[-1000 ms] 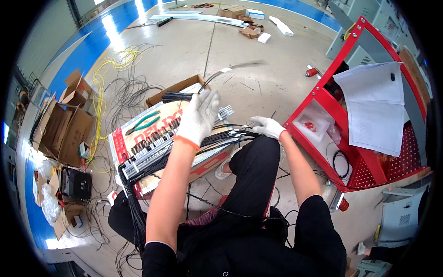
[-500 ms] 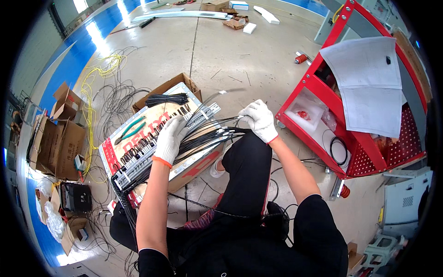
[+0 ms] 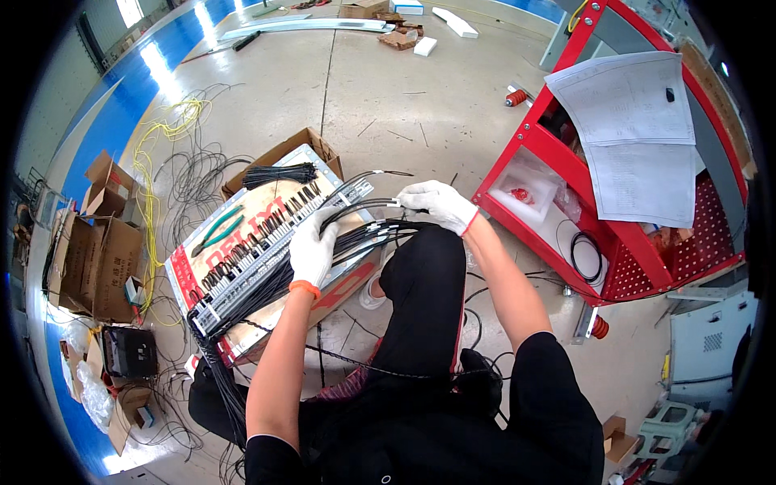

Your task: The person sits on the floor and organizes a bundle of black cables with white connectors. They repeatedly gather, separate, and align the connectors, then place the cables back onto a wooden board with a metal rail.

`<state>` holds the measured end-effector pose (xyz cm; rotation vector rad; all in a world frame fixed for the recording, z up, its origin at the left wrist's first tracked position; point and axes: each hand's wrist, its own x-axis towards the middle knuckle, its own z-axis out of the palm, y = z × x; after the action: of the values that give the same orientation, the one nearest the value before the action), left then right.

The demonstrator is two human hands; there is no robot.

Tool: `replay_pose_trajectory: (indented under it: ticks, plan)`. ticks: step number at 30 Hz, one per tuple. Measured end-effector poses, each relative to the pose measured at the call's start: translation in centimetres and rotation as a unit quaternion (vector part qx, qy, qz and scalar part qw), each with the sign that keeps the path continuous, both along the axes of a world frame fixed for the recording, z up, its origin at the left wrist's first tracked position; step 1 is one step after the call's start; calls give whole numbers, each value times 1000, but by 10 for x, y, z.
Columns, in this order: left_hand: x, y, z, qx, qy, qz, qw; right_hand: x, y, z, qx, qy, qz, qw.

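Observation:
Both my hands wear white knit gloves. My left hand is curled round black wires at the near side of a long terminal strip. To the right, my right hand pinches the white-marked ends of those wires, above my knee. A thicker bundle of black wires runs below, also with white sleeves near its ends. The strip lies slantwise on a wooden box with red print. Teal-handled pliers and a bunch of black cable ties rest beyond the strip.
A red metal frame with paper sheets stands at the right. Cardboard boxes, a black case and tangled yellow cable lie at the left. White foam pieces and metal strips lie far off.
My left hand has come off the top of the strip and closed round wires at its near side. My right hand has moved a little left, closer to the left one.

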<state>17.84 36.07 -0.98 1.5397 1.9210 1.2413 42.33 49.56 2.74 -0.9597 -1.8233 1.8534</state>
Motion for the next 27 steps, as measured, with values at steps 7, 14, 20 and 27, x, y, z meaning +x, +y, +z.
replay_pose_trajectory:
  ticks: [7,14,20,27]
  plan:
    - [5,0,2,-5,75,20,997,6,18,-5,219,10,-49,974]
    - [-41,4,-20,139,106,121,977,-78,51,-5,542,-152,-212,798]
    - [-51,-21,-17,93,359,1,929,-42,52,-68,473,-221,-121,844]
    - [-48,-23,-10,55,330,-3,942,8,35,-69,281,-209,187,918]
